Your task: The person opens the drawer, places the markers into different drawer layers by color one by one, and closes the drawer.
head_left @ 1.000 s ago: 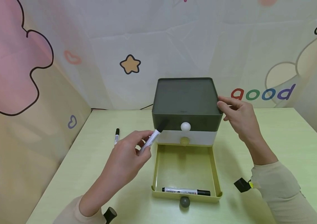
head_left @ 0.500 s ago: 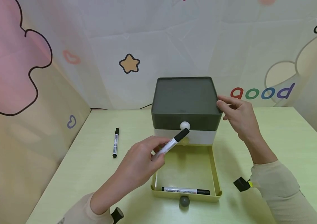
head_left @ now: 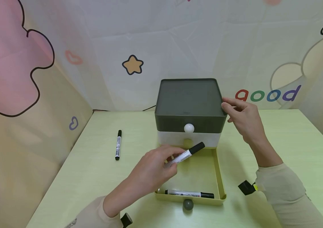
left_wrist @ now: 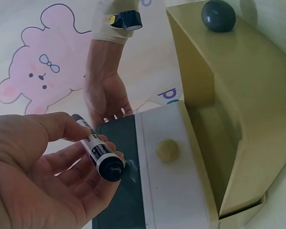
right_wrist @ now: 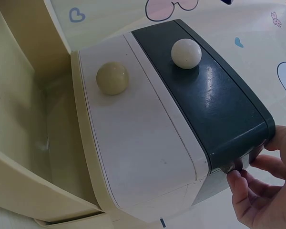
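Observation:
My left hand (head_left: 154, 167) pinches a white marker (head_left: 182, 156) with a black cap between thumb and fingers, above the pulled-out bottom drawer (head_left: 220, 180). In the left wrist view the marker's black end (left_wrist: 110, 169) faces the camera. Another black-capped marker (head_left: 190, 193) lies along the drawer's front wall. My right hand (head_left: 245, 122) rests its fingertips against the right side of the dark green top section (head_left: 190, 98) of the drawer box. The right wrist view shows those fingers (right_wrist: 269, 167) bent at the side, near the top edge.
A third marker (head_left: 118, 145) lies on the table (head_left: 93, 186) left of the box. The white middle drawer (head_left: 207, 139) and the top one are closed. A grey knob (head_left: 188, 205) sticks out from the open drawer's front. A printed cloth (head_left: 178, 47) hangs behind.
My left hand has moved right and slightly down with its marker, from left of the box to over the open drawer. The right hand stays at the box's side.

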### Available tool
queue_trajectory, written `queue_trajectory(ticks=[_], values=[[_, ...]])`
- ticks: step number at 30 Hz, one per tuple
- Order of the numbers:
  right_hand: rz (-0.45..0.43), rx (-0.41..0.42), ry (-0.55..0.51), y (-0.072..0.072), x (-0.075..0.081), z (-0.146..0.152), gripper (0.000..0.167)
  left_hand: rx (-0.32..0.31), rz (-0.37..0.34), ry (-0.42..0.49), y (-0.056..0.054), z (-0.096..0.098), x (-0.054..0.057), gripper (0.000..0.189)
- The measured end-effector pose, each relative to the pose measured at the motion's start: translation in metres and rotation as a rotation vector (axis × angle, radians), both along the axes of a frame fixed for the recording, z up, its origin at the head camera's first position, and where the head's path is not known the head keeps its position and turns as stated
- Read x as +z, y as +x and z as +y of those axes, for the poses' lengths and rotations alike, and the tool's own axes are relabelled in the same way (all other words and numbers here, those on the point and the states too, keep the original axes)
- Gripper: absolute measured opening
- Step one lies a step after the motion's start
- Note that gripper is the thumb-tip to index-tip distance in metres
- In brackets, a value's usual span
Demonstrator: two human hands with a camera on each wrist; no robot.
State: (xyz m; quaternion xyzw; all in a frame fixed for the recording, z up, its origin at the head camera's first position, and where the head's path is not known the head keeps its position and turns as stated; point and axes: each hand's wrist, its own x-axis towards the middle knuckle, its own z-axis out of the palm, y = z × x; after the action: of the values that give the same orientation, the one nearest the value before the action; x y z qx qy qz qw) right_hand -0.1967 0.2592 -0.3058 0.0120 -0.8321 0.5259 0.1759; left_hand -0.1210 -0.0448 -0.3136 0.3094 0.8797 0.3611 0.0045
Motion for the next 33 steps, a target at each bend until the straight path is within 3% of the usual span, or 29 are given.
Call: queue_trajectory(ticks=[15,33], values=[[-0.01,-0.004,0.001,0.001,0.002,0.0,0.043,-0.083,-0.005,-0.059,-0.008,0.016,-0.021,0.037],[-0.001,-0.002,0.001,0.0,-0.001,0.0,0.042,-0.154,0.023,-0.213,-0.016,0.029,-0.04,0.033]])
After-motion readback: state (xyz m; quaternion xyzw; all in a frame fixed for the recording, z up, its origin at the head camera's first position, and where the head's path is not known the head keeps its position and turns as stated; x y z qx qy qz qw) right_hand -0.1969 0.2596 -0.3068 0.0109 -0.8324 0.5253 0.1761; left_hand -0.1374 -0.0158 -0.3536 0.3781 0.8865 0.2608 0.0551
